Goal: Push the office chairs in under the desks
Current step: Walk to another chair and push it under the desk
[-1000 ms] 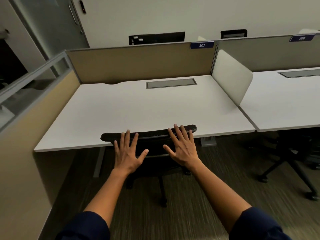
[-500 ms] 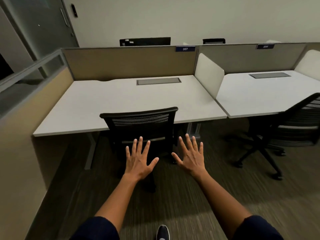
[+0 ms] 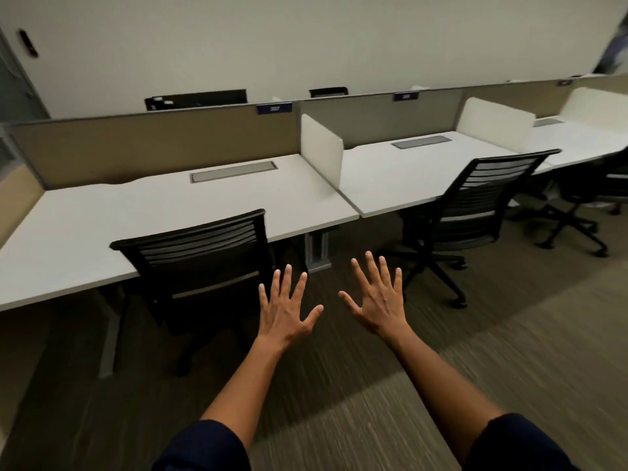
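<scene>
A black mesh-back office chair (image 3: 200, 263) stands tucked against the front edge of the left white desk (image 3: 102, 215). My left hand (image 3: 285, 307) and my right hand (image 3: 377, 300) hover with fingers spread, palms down, to the right of that chair and touching nothing. A second black chair (image 3: 482, 202) stands angled in front of the middle desk (image 3: 390, 175), its seat partly out from under the top. A third chair (image 3: 601, 188) shows at the far right edge by another desk (image 3: 577, 141).
Beige partition panels (image 3: 153, 144) run along the back of the desks, with white side dividers (image 3: 321, 149) between them. A beige panel closes the left end. Striped carpet (image 3: 475, 351) spreads in front of the desks. Black chair backs peek over the partition.
My hands have come off the first chair's back and drawn away from it. The view has pulled back and swung right, bringing the second and third chairs into sight.
</scene>
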`<action>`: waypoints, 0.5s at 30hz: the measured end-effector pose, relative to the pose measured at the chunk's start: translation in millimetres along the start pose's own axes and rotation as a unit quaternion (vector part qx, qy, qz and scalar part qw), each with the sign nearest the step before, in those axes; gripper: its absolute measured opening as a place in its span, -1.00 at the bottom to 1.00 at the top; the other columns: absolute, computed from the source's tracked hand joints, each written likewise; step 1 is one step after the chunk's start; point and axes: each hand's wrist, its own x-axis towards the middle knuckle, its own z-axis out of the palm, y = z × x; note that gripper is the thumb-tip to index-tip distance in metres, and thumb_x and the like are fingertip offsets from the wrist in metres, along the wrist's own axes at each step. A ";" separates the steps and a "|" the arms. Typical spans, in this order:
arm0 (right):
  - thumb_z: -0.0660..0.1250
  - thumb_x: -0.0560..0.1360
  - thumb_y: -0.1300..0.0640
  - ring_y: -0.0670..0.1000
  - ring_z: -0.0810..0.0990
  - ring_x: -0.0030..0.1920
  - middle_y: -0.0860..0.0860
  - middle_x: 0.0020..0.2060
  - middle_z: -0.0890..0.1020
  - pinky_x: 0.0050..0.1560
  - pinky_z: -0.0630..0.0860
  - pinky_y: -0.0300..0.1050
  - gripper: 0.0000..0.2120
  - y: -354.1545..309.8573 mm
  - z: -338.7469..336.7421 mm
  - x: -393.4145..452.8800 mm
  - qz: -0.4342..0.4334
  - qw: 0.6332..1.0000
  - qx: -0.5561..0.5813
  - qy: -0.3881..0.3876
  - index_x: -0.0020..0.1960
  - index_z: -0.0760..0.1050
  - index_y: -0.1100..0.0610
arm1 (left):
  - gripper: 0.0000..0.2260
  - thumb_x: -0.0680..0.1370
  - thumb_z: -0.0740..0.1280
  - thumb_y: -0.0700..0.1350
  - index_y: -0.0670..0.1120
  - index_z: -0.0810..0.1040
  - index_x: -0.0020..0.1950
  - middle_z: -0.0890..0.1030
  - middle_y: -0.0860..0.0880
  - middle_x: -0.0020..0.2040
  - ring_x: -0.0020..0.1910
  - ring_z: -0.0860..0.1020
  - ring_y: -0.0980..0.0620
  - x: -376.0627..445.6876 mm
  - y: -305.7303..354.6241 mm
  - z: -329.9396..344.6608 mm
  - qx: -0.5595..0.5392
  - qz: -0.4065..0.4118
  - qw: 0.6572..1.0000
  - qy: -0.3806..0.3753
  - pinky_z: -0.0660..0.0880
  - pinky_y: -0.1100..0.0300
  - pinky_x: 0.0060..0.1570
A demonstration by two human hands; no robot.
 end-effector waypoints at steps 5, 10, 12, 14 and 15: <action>-0.27 0.48 -0.49 0.14 -0.29 0.61 0.04 0.62 -0.26 0.54 -0.29 0.29 -0.19 77.3 -6.7 -10.6 0.058 0.998 0.012 0.019 0.61 -0.28 -0.15 | -0.26 0.56 -0.05 0.43 0.15 -0.28 0.59 -0.38 -0.03 0.60 0.57 -0.40 -0.08 34.6 75.2 21.4 0.021 0.065 0.998 -0.017 -0.40 -0.22 0.47; -0.24 0.48 -0.49 0.13 -0.29 0.61 0.02 0.63 -0.25 0.54 -0.30 0.30 -0.20 183.5 0.2 -18.0 0.117 0.993 0.014 0.022 0.61 -0.27 -0.16 | -0.27 0.55 -0.08 0.44 0.16 -0.28 0.58 -0.36 -0.03 0.61 0.57 -0.40 -0.08 83.8 170.8 57.2 0.037 0.125 0.991 -0.038 -0.42 -0.21 0.44; -0.24 0.48 -0.49 0.14 -0.26 0.62 0.02 0.63 -0.24 0.55 -0.28 0.31 -0.19 233.8 2.1 -14.9 0.134 0.991 0.007 0.019 0.62 -0.25 -0.16 | -0.27 0.56 -0.09 0.44 0.15 -0.26 0.60 -0.35 -0.05 0.62 0.57 -0.39 -0.09 107.2 216.7 74.0 0.042 0.146 0.987 -0.051 -0.40 -0.22 0.45; -0.24 0.48 -0.49 0.16 -0.23 0.63 0.03 0.63 -0.23 0.55 -0.27 0.32 -0.19 286.1 0.7 -8.5 0.153 0.988 0.006 0.017 0.62 -0.25 -0.15 | -0.26 0.56 -0.09 0.44 0.13 -0.22 0.62 -0.34 -0.05 0.62 0.58 -0.38 -0.09 132.6 265.4 90.3 0.048 0.168 0.983 -0.059 -0.39 -0.23 0.46; -0.24 0.48 -0.49 0.16 -0.23 0.63 0.03 0.63 -0.23 0.55 -0.28 0.32 -0.20 306.7 -0.7 -5.4 0.158 0.987 0.004 0.019 0.62 -0.25 -0.15 | -0.26 0.56 -0.08 0.44 0.13 -0.22 0.62 -0.34 -0.05 0.62 0.57 -0.38 -0.09 143.5 284.9 96.0 0.049 0.177 0.981 -0.058 -0.39 -0.22 0.46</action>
